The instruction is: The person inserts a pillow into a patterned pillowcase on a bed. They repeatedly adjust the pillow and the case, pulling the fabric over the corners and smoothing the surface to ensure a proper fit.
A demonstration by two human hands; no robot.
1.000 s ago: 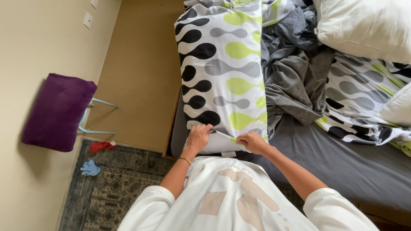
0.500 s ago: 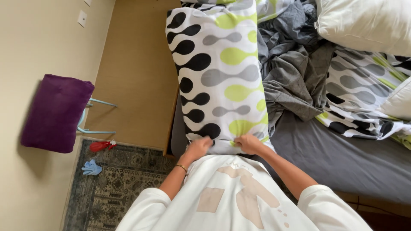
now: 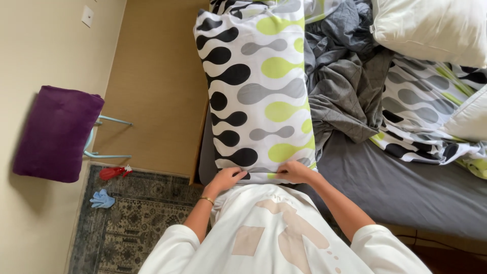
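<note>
Hands: two, both down at the near end of one patterned pillow [image 3: 258, 86].
Left hand [image 3: 228, 177]: at 7 o'clock of the pillow, fingers curled tight, pinching the pillowcase hem.
Right hand [image 3: 294, 171]: at 6 o'clock, fingers closed on the same hem, just beside the left.
Pillow: one, lying lengthwise along the left edge of the grey bed sheet [image 3: 406, 187].
White pillows: two, at 1 and 3 o'clock.
Purple chair [image 3: 56, 132]: one, at 9 o'clock.
Rug [image 3: 137, 218]: one, with two small cloths, red and blue.
</note>
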